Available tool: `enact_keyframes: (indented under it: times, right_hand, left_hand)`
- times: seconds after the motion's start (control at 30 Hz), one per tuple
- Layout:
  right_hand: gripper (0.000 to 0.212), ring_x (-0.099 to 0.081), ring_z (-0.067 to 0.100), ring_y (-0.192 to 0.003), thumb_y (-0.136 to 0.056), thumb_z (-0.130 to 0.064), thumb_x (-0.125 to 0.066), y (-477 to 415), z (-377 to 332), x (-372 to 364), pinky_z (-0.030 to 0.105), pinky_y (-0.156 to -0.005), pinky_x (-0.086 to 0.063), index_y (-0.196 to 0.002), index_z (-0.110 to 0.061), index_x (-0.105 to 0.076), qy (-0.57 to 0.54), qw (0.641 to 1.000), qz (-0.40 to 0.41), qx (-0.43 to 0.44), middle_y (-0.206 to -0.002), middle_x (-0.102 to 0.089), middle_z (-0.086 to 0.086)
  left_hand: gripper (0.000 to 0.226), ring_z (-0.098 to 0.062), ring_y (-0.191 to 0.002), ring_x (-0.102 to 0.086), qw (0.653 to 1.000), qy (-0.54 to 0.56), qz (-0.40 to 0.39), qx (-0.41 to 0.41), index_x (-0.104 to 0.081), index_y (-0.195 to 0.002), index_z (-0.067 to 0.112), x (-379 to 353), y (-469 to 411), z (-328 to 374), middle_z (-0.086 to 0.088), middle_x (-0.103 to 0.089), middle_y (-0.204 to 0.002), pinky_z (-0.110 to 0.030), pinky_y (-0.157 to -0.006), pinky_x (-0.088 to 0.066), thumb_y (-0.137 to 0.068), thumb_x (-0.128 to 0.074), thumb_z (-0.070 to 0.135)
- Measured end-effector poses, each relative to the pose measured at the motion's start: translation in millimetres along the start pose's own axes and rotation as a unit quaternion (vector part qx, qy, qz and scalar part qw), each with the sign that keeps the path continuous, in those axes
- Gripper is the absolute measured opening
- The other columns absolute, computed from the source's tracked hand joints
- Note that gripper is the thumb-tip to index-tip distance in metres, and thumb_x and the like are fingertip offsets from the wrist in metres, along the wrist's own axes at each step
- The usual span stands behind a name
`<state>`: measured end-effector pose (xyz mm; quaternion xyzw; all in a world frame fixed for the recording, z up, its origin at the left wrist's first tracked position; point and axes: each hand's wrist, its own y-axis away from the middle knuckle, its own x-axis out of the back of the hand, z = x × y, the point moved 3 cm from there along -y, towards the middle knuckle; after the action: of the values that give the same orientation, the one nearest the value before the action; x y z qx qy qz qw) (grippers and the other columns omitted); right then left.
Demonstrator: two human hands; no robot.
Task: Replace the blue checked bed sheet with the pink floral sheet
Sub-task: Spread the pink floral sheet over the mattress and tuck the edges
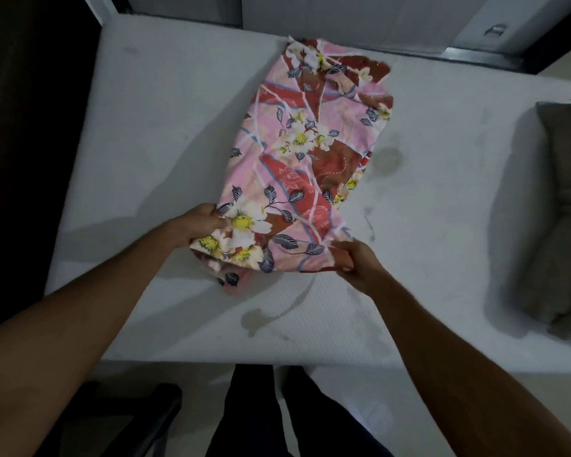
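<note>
The pink floral sheet (307,159), folded into a long bundle, lies across the middle of the bare white mattress (145,143). My left hand (200,225) grips its near left corner, fingers curled round the cloth. My right hand (356,262) pinches the near right corner. No blue checked sheet is in view.
A folded grey-brown blanket or pillow pile (554,212) sits on the mattress at the right edge. Several faint stains mark the mattress near the sheet. Dark furniture stands at the left, a wall and dark bed frame at the back. My legs stand at the mattress's near edge.
</note>
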<state>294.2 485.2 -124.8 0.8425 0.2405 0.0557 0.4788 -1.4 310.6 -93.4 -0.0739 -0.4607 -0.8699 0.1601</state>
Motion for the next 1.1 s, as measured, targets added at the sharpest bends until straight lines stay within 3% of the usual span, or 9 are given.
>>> enact_keyframes:
  times: [0.17, 0.33, 0.43, 0.53, 0.63, 0.77, 0.9, 1.0, 1.1]
  right_hand:
    - [0.017, -0.047, 0.012, -0.057, -0.089, -0.001, -0.062, 18.6, 28.7, -39.9, 0.021, -0.053, -0.037, -0.086, -0.017, -0.058, 0.091, 0.994, -0.024, -0.059, -0.071, -0.052, 0.006]
    - [0.006, -0.063, 0.016, -0.07, -0.092, -0.015, -0.065, -0.5, 89.2, -91.5, 0.026, -0.064, -0.044, -0.089, -0.015, -0.06, 0.15, 0.979, -0.03, -0.133, -0.081, -0.065, 0.004]
    - [0.033, -0.065, 0.022, -0.089, -0.086, -0.034, -0.074, -12.3, 116.8, -112.5, 0.03, -0.066, -0.049, -0.108, -0.01, -0.065, 0.139, 0.984, 0.074, -0.086, -0.099, -0.068, 0.007]
    - [0.045, -0.062, 0.018, -0.094, -0.079, -0.041, -0.076, -10.7, 132.1, -125.8, 0.029, -0.072, -0.049, -0.116, -0.018, -0.063, 0.047, 0.988, 0.144, -0.04, -0.103, -0.066, 0.001]
    - [0.063, -0.057, 0.012, -0.076, -0.069, -0.041, -0.077, -11.9, 143.8, -137.9, 0.023, -0.054, -0.046, -0.126, -0.02, -0.06, -0.048, 0.99, 0.118, -0.054, -0.102, -0.064, 0.003]
    - [0.022, -0.05, 0.014, -0.057, -0.083, -0.021, -0.075, -17.9, 149.4, -141.6, 0.028, -0.058, -0.041, -0.099, -0.015, -0.061, -0.064, 0.985, 0.094, -0.126, -0.074, -0.058, 0.005]
    - [0.023, -0.047, 0.012, -0.056, -0.082, -0.017, -0.076, -23.0, 146.5, -152.8, 0.023, -0.05, -0.034, -0.096, -0.015, -0.058, -0.068, 0.985, 0.037, -0.156, -0.075, -0.056, 0.004]
    - [0.026, -0.056, 0.011, -0.062, -0.085, -0.012, -0.069, -19.8, 138.2, -154.4, 0.021, -0.051, -0.043, -0.109, -0.014, -0.06, -0.097, 0.981, -0.013, -0.167, -0.089, -0.065, 0.004]
    - [0.015, -0.061, 0.021, -0.075, -0.09, -0.01, -0.062, -12.1, 121.9, -146.5, 0.031, -0.077, -0.055, -0.105, -0.012, -0.065, -0.162, 0.973, -0.066, -0.149, -0.099, -0.066, 0.01]
  left_hand:
    - [0.028, -0.042, -0.11, -0.06, 0.956, -0.213, 0.202, -0.019, -0.063, -0.12, 0.007, 40.8, 7.6, -9.3, -0.025, -0.065, -0.12, -0.039, -0.09, -0.046, -0.094, -0.056, 0.015]
    - [0.033, -0.046, -0.115, -0.057, 0.904, -0.329, 0.274, 0.012, -0.058, -0.125, 0.015, 65.6, -3.3, -30.5, -0.023, -0.061, -0.124, -0.05, -0.099, -0.044, -0.093, -0.058, 0.022]
    - [0.04, -0.044, -0.125, -0.051, 0.894, -0.356, 0.261, 0.079, -0.055, -0.129, 0.017, 62.8, -14.7, -49.4, -0.023, -0.058, -0.129, -0.055, -0.11, -0.028, -0.091, -0.065, 0.025]
    - [0.037, -0.043, -0.125, -0.051, 0.898, -0.338, 0.273, 0.075, -0.056, -0.126, 0.015, 59.3, -25.0, -63.6, -0.022, -0.059, -0.128, -0.055, -0.11, -0.026, -0.091, -0.063, 0.023]
    - [0.032, -0.04, -0.118, -0.055, 0.948, -0.221, 0.226, 0.045, -0.052, -0.119, 0.015, 58.5, -35.4, -79.7, -0.018, -0.06, -0.127, -0.047, -0.102, -0.04, -0.091, -0.061, 0.027]
    - [0.05, -0.029, -0.113, -0.057, 0.983, -0.072, 0.164, 0.05, -0.052, -0.123, 0.016, 64.6, -41.4, -88.9, -0.008, -0.061, -0.124, -0.036, -0.094, -0.045, -0.085, -0.073, 0.042]
    - [0.05, -0.024, -0.11, -0.059, 0.99, -0.069, 0.109, 0.054, -0.058, -0.129, 0.014, 67.5, -44.4, -87.6, -0.003, -0.062, -0.119, -0.034, -0.094, -0.048, -0.087, -0.075, 0.034]
    - [0.028, -0.026, -0.087, -0.068, 0.993, -0.015, 0.087, 0.082, -0.066, -0.117, 0.013, 62.0, -42.7, -82.7, -0.01, -0.068, -0.104, -0.033, -0.066, -0.056, -0.091, -0.071, 0.022]
    - [0.003, -0.012, -0.045, -0.055, 0.989, 0.081, 0.079, 0.095, -0.064, -0.097, 0.01, 52.7, -29.9, -69.3, -0.01, -0.063, -0.08, -0.018, -0.035, -0.033, -0.094, -0.064, 0.01]
